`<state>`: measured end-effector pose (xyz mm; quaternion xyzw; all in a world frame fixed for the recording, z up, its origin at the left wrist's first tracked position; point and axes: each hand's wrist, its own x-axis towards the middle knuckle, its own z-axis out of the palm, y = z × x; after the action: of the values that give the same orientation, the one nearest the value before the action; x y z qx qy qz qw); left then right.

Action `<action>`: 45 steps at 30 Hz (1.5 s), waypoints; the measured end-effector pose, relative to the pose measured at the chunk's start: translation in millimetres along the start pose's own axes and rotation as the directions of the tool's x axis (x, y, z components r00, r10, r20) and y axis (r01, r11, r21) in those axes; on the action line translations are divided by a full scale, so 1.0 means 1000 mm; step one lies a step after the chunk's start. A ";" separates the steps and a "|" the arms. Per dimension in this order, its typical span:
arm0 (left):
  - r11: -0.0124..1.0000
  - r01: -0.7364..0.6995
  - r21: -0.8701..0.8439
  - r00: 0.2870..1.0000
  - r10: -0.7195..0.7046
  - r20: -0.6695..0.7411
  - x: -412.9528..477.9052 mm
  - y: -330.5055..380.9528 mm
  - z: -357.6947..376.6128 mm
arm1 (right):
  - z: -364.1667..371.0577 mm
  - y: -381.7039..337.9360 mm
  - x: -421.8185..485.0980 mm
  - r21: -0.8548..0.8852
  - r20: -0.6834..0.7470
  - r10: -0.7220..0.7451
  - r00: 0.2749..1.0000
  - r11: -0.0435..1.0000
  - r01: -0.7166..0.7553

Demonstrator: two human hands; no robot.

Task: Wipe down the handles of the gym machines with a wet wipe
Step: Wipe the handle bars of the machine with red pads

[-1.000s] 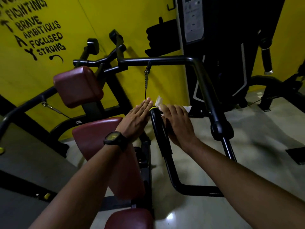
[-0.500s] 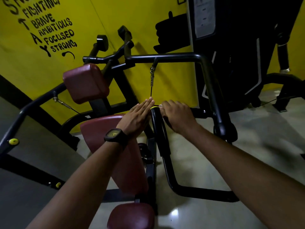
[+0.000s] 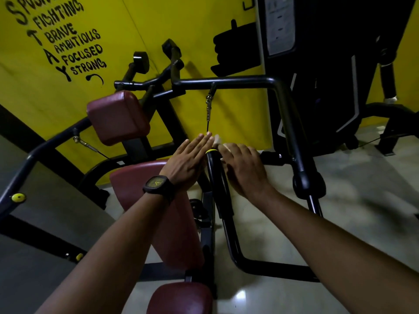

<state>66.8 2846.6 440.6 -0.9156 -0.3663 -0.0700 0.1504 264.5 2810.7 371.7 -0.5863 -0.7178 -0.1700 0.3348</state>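
A black padded handle (image 3: 218, 180) with a yellow ring at its tip rises in the middle of the view. My left hand (image 3: 189, 163), a black watch on its wrist, lies flat with fingers straight against the handle's left side. My right hand (image 3: 243, 169) presses against the handle's right side with a white wet wipe (image 3: 218, 139) under it. Only a corner of the wipe shows past the fingertips. The right hand is blurred.
Maroon pads (image 3: 118, 116) and a maroon seat back (image 3: 158, 211) stand to the left. A black frame bar (image 3: 288, 114) arches over and down on the right. A weight stack machine (image 3: 317, 64) stands against the yellow wall. A thin cable (image 3: 208, 114) hangs just beyond the handle.
My right hand has shifted along the handle's right side, its fingers less curled than half a second ago, and a bit of wipe shows again at the tip. The left hand stays flat.
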 end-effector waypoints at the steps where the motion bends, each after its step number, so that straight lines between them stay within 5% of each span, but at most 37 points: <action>1: 1.000 -0.003 -0.005 1.000 0.003 0.004 0.000 -0.002 0.000 | -0.002 -0.002 0.006 0.010 0.016 -0.021 1.000 1.000 0.021; 7: 0.997 -0.069 -0.032 0.996 0.070 0.050 0.004 -0.013 -0.002 | -0.001 0.003 -0.009 0.048 -0.048 0.124 0.991 0.991 -0.121; 13: 0.992 -0.123 0.028 0.991 0.121 0.063 0.005 -0.021 -0.004 | -0.005 0.007 0.007 0.077 0.043 -0.043 0.998 0.996 0.039; 19: 0.993 -0.110 0.043 0.994 0.108 0.033 0.005 -0.019 0.003 | -0.008 -0.007 0.007 0.013 0.030 0.061 0.998 0.998 -0.062; 32: 0.999 -0.042 -0.033 0.999 0.042 -0.003 0.001 -0.009 0.006 | 0.002 -0.009 0.001 -0.081 -0.012 -0.027 1.000 0.996 0.026; 38: 0.998 -0.051 -0.043 0.999 0.051 -0.006 0.002 -0.012 0.007 | -0.014 -0.001 0.026 0.099 0.153 -0.112 0.982 0.990 0.098; 45: 0.999 -0.039 -0.010 0.999 0.039 -0.018 0.001 -0.008 0.009 | -0.013 -0.001 0.007 -0.050 0.089 0.046 0.995 0.998 -0.042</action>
<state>62.0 2855.8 434.4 -0.9226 -0.3468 -0.0773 0.1504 267.1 2807.1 385.6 -0.6170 -0.7148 -0.1531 0.2915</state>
